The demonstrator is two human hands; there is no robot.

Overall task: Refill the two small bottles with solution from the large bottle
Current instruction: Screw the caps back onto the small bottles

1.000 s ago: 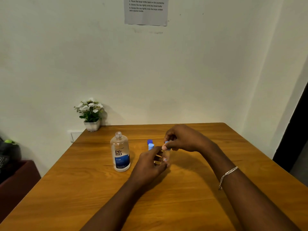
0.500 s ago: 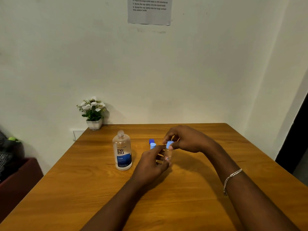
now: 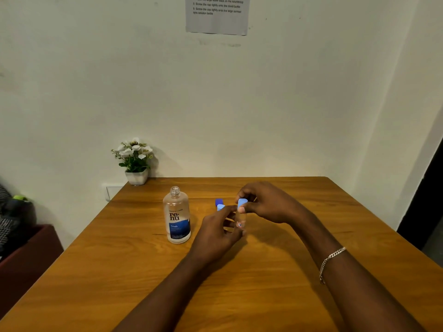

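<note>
Clear plastic, round-shouldered and uncapped, the large bottle [image 3: 177, 215] reads "re-nu fresh" on its blue label. It stands at nine o'clock from the hands. The left hand [image 3: 219, 232] grips the small clear bottle [image 3: 240, 222] low on its body. The right hand [image 3: 268, 204] pinches its pale blue cap [image 3: 242, 202]. The glossy wooden table [image 3: 263, 271] lies bare toward six o'clock.

Grip shifts, more blue shows
The right hand [image 3: 268, 203] spreads its fingers round the light-blue cap [image 3: 242, 202] atop the small bottle [image 3: 240, 222], baring more of it than a second ago.
</note>
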